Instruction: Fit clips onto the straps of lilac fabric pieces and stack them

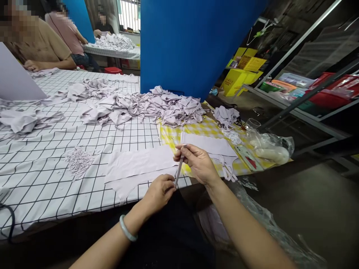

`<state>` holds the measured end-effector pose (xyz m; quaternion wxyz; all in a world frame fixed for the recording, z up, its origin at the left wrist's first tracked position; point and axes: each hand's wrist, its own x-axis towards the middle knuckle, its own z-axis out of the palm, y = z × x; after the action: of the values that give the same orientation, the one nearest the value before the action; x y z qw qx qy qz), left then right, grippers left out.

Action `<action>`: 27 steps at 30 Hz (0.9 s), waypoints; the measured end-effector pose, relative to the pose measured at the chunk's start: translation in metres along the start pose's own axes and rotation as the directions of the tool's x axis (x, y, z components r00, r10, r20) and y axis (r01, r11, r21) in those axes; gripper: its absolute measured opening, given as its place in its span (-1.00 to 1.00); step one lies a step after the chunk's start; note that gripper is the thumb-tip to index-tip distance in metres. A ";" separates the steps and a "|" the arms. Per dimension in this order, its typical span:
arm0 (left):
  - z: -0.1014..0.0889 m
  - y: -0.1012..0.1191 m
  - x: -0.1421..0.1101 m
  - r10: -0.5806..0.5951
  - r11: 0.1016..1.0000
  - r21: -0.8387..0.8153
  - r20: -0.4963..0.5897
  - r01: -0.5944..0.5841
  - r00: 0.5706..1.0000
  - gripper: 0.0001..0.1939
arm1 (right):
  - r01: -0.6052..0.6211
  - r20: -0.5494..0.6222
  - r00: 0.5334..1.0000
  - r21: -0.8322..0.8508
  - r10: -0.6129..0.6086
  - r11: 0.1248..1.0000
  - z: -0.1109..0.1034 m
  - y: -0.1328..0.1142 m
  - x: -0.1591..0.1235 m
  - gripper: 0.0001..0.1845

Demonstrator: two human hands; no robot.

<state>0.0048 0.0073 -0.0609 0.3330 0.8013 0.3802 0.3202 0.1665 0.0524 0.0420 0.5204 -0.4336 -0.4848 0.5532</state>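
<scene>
A narrow pale lilac fabric strap (179, 170) is stretched between my two hands above the table's front edge. My right hand (199, 162) pinches its upper end, and my left hand (159, 191) grips the lower end. To the left lies a flat pale lilac garment piece (140, 162), partly behind my left hand. Another garment piece (211, 144) lies beyond my right hand, with thin straps (228, 172) hanging toward the edge. Whether the held strap joins either piece, I cannot tell.
Crumpled garments (157, 106) lie heaped along the table's middle. Tiny fabric bits (79, 162) form a pile on the checked cloth (84, 194). A phone (249, 157) and a plastic bag (272, 145) sit at right. A blue panel (190, 45) stands behind; people (42, 41) sit at far left.
</scene>
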 end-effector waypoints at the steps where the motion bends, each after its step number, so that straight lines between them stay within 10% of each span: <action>1: -0.001 0.001 0.001 -0.006 1.000 -0.029 0.006 0.007 1.000 -0.85 | -0.032 0.013 0.999 0.038 0.032 0.999 0.004 0.000 0.001 -0.59; 10: -0.066 0.041 0.024 -0.301 0.854 -0.502 -0.257 0.140 0.918 -0.84 | -0.087 0.118 0.984 -0.337 0.134 0.937 0.023 0.007 -0.035 -0.64; 18: -0.059 0.040 -0.001 -0.342 0.875 -0.408 -0.140 0.260 0.929 -0.84 | -0.006 0.144 0.984 -0.574 0.108 0.819 0.028 0.028 -0.068 -0.68; 27: -0.055 -0.014 0.011 -0.061 0.987 0.144 -0.113 0.077 0.992 -0.86 | -0.446 -0.049 0.894 -0.167 0.445 0.879 0.020 0.066 -0.040 -0.75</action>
<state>-0.0372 0.0394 -0.0369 0.2624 0.7916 0.4479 0.3224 0.1404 0.0112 -0.0208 0.3415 -0.5797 -0.4163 0.6116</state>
